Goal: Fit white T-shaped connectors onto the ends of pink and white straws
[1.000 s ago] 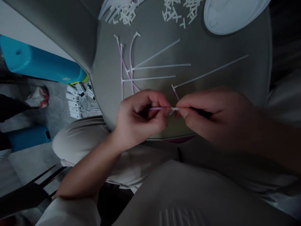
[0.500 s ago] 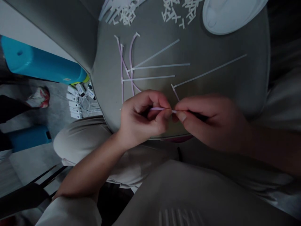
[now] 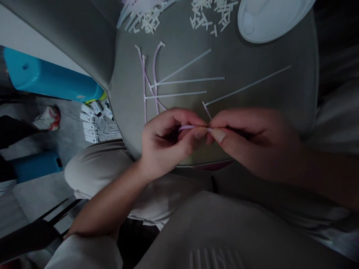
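Observation:
My left hand (image 3: 171,144) is closed in a pinch on a thin pink tube (image 3: 187,127), which curves back into the palm. Tip to tip with it, my right hand (image 3: 246,140) pinches a small white connector (image 3: 209,129) at the tube's end; the fingers cover most of it. Just beyond the right fingertips lies a white T-shaped connector (image 3: 204,104) with a clear tube (image 3: 249,86) and a short pink tube (image 3: 208,112) on it, the latter running behind my hand. Left of that lie several joined pink and clear tubes (image 3: 144,78).
At the far edge of the grey seat (image 3: 179,67) are heaps of white connectors (image 3: 199,18) and loose tubes (image 3: 130,16). A white plastic lid or tray (image 3: 263,33) stands at far right. White adapters with cables (image 3: 90,125) and another person's shoe (image 3: 49,117) are on the floor, left.
Both hands stay pinched together over the tube end, with only slight shifts of the fingers. The whole view has moved a little; the tubes on the seat lie as before.

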Action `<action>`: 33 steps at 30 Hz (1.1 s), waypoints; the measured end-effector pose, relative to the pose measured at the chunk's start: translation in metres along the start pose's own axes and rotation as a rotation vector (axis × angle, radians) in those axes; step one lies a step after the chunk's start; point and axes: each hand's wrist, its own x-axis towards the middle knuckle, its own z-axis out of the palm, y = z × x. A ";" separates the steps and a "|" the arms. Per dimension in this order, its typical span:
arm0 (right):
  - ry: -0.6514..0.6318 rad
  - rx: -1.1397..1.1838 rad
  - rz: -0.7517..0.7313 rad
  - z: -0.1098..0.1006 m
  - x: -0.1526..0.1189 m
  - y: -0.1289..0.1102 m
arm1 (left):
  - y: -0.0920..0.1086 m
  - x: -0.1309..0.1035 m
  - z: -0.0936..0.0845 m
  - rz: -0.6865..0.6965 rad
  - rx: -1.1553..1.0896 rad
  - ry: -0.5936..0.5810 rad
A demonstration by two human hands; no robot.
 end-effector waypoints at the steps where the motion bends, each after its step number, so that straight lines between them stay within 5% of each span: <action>1: 0.003 -0.025 0.000 -0.001 0.000 -0.001 | 0.001 0.001 -0.003 -0.003 0.037 -0.009; 6: 0.035 -0.157 -0.038 -0.007 0.000 -0.005 | 0.004 0.007 -0.019 0.076 0.207 -0.071; 13: -0.022 -0.063 0.007 -0.010 0.006 0.000 | 0.003 0.017 -0.016 0.160 0.055 -0.045; 33: -0.068 0.088 0.116 -0.008 0.007 0.002 | 0.015 0.019 -0.016 -0.162 -0.103 -0.117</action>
